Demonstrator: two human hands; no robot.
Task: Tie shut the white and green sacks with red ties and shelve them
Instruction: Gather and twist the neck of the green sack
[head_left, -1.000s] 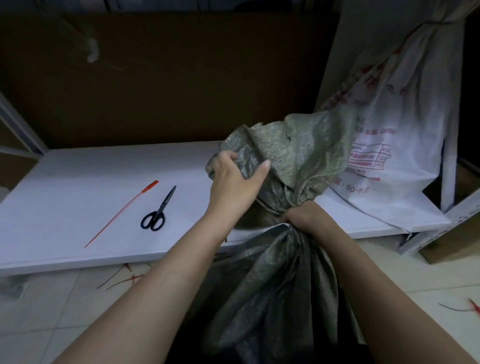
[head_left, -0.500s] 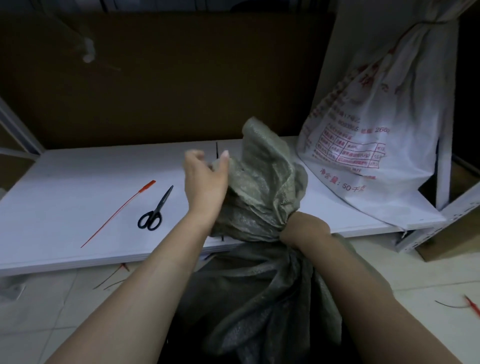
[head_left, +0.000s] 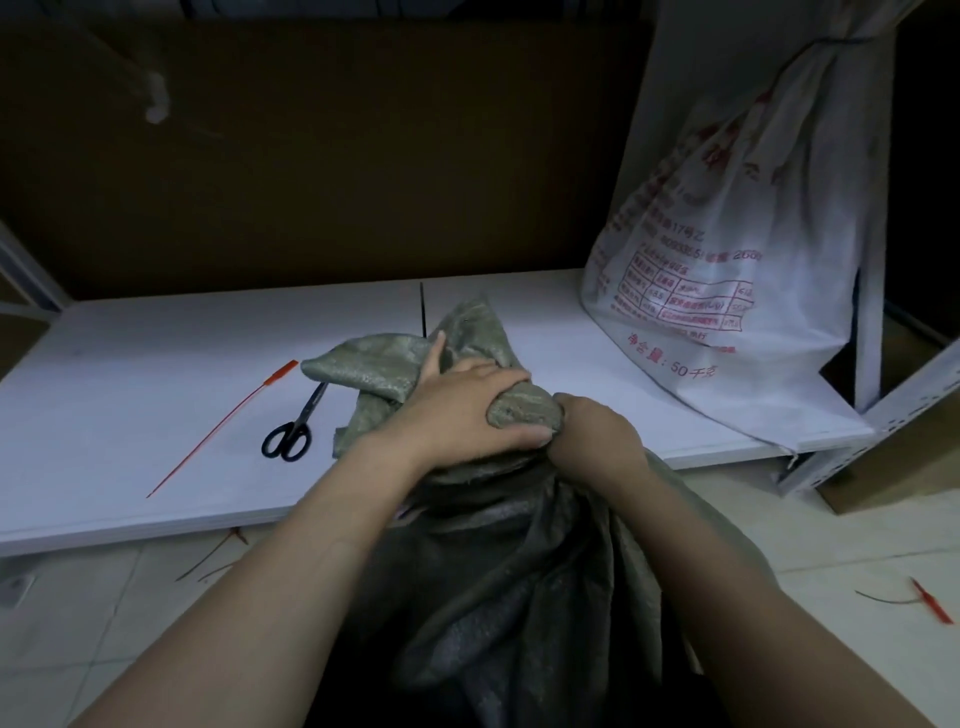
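The green woven sack (head_left: 524, 587) stands on the floor against the shelf's front edge, its loose top folded down onto the board. My left hand (head_left: 457, 405) presses on the folded top and curls round the bunched neck. My right hand (head_left: 592, 436) grips the neck from the right. A white sack (head_left: 727, 270) with red print stands on the shelf at the right, tied at its top. One long red tie (head_left: 223, 426) lies on the shelf to the left.
Black scissors (head_left: 296, 426) lie between the red tie and the green sack. The white shelf board (head_left: 130, 374) has brown cardboard behind it. Loose red ties lie on the tiled floor (head_left: 930, 608) at the right and under the shelf edge.
My left hand has pushed the upright sack top down and to the left onto the shelf, then closed over the neck. My right hand has kept its grip.
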